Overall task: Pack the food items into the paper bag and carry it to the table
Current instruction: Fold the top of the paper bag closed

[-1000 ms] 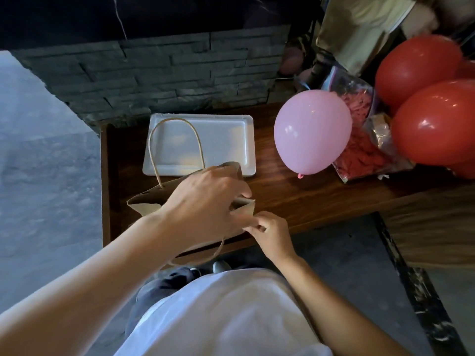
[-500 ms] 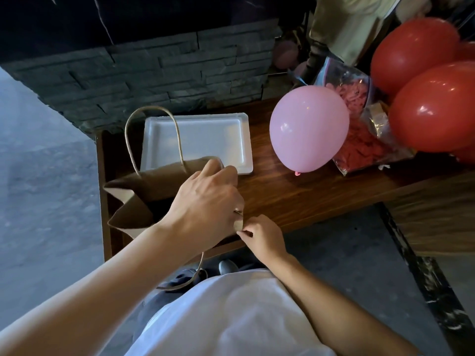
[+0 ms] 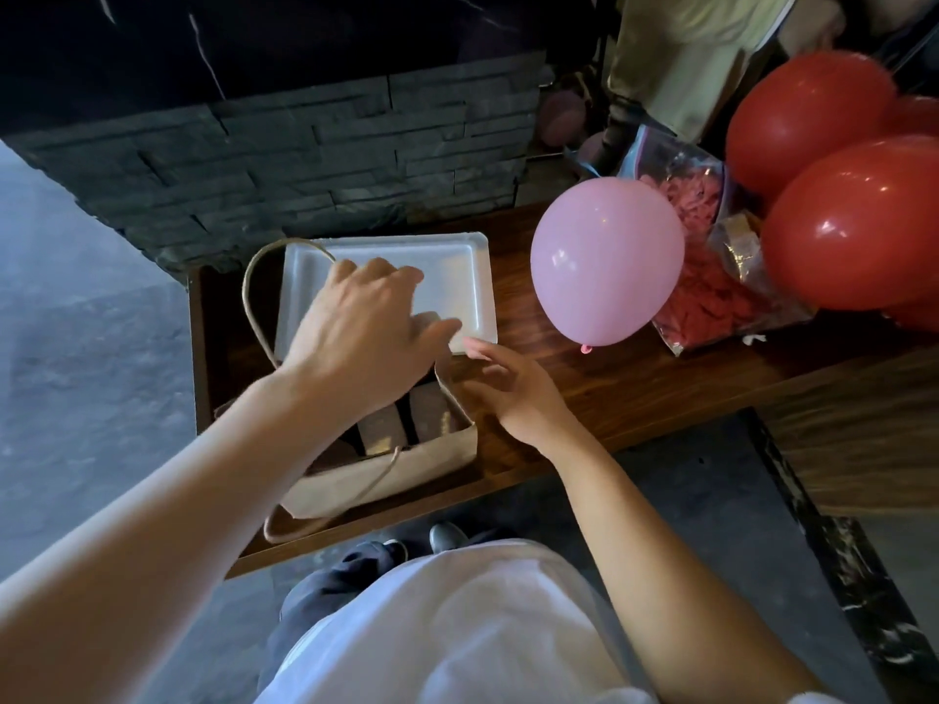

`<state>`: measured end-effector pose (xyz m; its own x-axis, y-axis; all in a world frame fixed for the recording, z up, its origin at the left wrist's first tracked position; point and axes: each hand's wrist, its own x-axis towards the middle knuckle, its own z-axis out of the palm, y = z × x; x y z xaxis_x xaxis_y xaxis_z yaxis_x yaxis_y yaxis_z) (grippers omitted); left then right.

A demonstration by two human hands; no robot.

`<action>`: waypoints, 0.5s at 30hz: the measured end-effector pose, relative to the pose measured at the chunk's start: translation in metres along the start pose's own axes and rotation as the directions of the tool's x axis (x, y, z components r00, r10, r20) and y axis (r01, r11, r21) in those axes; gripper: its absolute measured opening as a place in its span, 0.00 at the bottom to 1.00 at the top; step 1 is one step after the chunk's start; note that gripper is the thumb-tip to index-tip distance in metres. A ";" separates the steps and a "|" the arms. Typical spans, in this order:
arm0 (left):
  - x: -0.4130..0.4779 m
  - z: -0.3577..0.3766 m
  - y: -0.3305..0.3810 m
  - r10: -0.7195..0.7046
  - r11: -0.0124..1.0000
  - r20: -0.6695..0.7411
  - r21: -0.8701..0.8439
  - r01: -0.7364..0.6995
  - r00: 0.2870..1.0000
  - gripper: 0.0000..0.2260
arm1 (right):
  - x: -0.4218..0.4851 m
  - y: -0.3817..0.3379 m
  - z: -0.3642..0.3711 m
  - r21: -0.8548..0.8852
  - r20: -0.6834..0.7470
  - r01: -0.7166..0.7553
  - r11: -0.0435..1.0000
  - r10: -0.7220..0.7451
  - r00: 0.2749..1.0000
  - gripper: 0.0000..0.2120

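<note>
A brown paper bag (image 3: 406, 464) stands open near the front left of the wooden table (image 3: 609, 388), its rope handles hanging loose. Brown packets (image 3: 432, 414) show inside it; I cannot tell what they are. My left hand (image 3: 366, 322) hovers over the bag's far rim with fingers spread, holding nothing. My right hand (image 3: 508, 393) is open next to the bag's right side, fingertips close to the rim. An empty white tray (image 3: 457, 266) lies just behind the bag.
A pink balloon (image 3: 607, 261) sits on the table to the right of the tray. Red balloons (image 3: 853, 221) and a plastic bag of pink bits (image 3: 711, 297) crowd the far right. A dark stone wall (image 3: 305, 160) backs the table. A person stands behind at top right.
Both hands have let go of the bag's top and opened. The left hand has lifted toward the tray, the right has moved to the bag's side. The bag's mouth is now open.
</note>
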<state>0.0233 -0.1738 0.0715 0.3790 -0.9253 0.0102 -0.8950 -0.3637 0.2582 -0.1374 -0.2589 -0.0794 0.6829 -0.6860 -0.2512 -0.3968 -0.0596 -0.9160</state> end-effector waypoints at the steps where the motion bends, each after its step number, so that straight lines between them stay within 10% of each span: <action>1: 0.006 0.006 0.005 -0.040 0.996 0.042 0.077 0.037 0.998 0.21 | 0.005 -0.007 0.003 0.024 0.018 0.011 1.000 -0.012 1.000 0.22; 5: 0.019 0.013 0.007 -0.155 0.985 0.149 0.095 0.142 0.977 0.09 | 0.017 -0.017 0.017 -0.013 0.008 0.143 0.990 -0.143 0.990 0.14; 15: 0.013 0.023 -0.002 0.099 0.980 0.118 0.163 -0.118 0.988 0.08 | 0.029 0.038 0.027 -0.155 -0.050 0.148 0.977 -0.157 0.986 0.06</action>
<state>0.0246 -0.1880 0.0490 0.2580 -0.9630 -0.0778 -0.9597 -0.2647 0.0946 -0.1163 -0.2617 -0.1301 0.7052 -0.7035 -0.0881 -0.3817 -0.2721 -0.8833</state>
